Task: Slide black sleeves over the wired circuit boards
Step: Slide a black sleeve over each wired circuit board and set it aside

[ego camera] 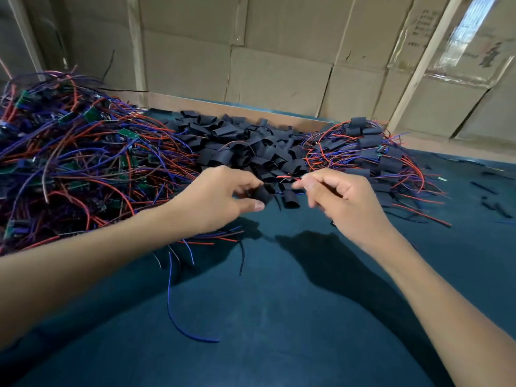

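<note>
My left hand [220, 198] pinches a black sleeve [264, 193] between thumb and fingers above the dark table. Just to its right, my right hand [339, 196] pinches the ends of thin red and blue wires [289, 177] that run toward the sleeve's mouth. Any board on those wires is hidden by my fingers and the sleeve. A loose black sleeve [291, 199] lies on the table between both hands. A pile of black sleeves [245, 143] lies right behind them.
A big tangle of wired green circuit boards [69, 152] fills the left. A smaller heap of sleeved boards [368, 146] sits at the back right. Stray wires [178, 311] and sleeve scraps [491, 202] lie on the blue-green table [279, 317]. Cardboard walls [279, 51] close the back.
</note>
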